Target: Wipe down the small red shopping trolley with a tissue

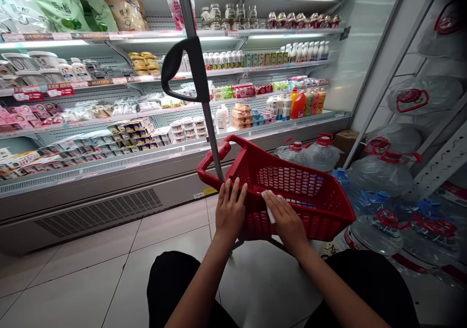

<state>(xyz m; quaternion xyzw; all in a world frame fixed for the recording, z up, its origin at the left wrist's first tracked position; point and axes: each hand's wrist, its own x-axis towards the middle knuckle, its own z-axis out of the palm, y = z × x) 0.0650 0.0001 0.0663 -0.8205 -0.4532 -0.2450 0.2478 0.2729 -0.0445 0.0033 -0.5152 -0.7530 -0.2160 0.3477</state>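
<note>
A red plastic shopping basket (324, 218) with perforated sides stands before me on a dark frame. Its grey metal pole with a black loop handle (201, 75) rises up and to the left from the basket's left end. My left hand (230, 211) lies on the near left rim, fingers stretched out and slightly spread, with nothing in it. On the near side, my right hand (286, 218) presses a folded white cloth (270, 214) against the rim and outer wall. Most of the cloth is hidden under the fingers, and I cannot tell whether it is paper or fabric.
A refrigerated display case (168, 187) with several shelves of dairy goods and drinks runs behind the basket. Large water bottles (375, 226) with red handles crowd the right side. My knees, in black, flank the basket above the tiled floor (87, 269).
</note>
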